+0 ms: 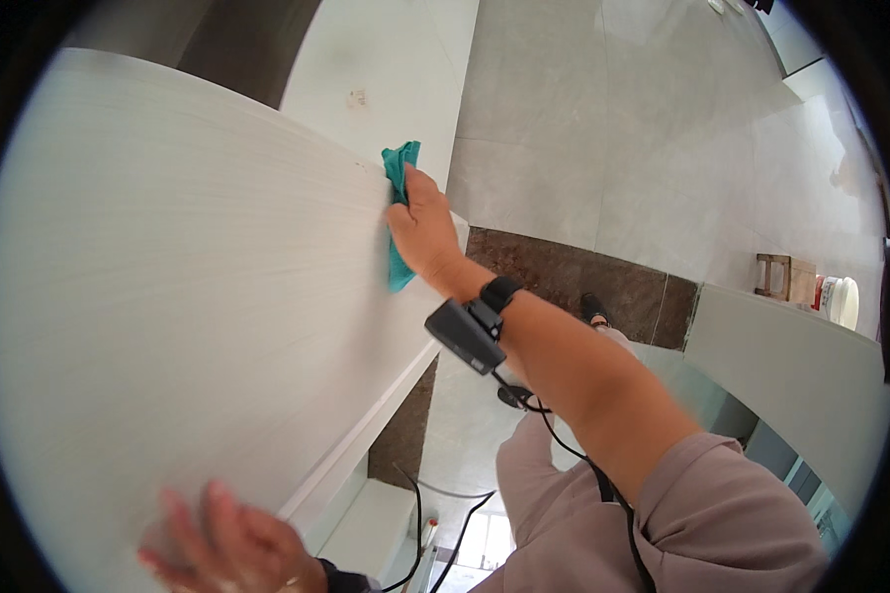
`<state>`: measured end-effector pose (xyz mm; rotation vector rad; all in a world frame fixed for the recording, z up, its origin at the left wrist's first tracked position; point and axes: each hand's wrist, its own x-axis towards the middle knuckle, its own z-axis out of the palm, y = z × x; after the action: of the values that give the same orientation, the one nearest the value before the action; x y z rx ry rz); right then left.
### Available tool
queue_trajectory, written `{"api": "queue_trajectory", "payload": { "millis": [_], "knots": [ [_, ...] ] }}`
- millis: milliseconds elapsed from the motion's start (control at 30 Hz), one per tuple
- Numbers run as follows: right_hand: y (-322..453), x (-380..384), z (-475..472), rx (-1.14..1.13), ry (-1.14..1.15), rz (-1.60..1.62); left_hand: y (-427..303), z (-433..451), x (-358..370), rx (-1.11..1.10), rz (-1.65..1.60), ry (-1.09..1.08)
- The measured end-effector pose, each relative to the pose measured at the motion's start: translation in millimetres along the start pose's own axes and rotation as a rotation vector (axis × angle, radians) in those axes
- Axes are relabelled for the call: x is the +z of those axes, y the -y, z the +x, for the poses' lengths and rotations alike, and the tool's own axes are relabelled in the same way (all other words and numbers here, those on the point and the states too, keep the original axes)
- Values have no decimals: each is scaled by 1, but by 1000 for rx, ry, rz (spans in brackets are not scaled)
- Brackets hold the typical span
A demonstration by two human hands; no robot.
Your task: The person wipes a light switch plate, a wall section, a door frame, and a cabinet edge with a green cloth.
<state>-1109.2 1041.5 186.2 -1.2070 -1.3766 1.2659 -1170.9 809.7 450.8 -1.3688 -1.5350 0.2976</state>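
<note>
A teal cloth (400, 167) is gripped in my right hand (424, 222), which presses it against the edge of a white wood-grain door panel (215, 282). Part of the cloth hangs below my fingers along the panel. Lower left, my left hand (230, 545) is blurred, its fingers spread and holding nothing. It is over the panel's face; whether it touches cannot be told. Beyond the panel's edge is a white surface (371, 67) bearing a small brownish mark (357, 98).
A black device (465, 335) is strapped to my right wrist, with a cable (564, 445) trailing along the arm. Black cables (417, 519) also hang near my left wrist. A dark stone threshold strip (541, 270) crosses the grey tiled floor (549, 96). A wooden stool (786, 278) stands beside a white bucket (839, 302).
</note>
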Motion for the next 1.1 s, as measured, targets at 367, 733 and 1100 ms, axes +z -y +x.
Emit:
{"api": "queue_trajectory", "payload": {
  "millis": [367,733,1100],
  "knots": [
    [-136,10,3,-31,109,8,-221,-147,133,-194,-97,123],
    [-387,20,-1,115,187,-34,-265,-163,187,-157,126,-223],
    [-445,40,-2,12,74,80,-271,-190,203,-84,239,-153]
  ]
}}
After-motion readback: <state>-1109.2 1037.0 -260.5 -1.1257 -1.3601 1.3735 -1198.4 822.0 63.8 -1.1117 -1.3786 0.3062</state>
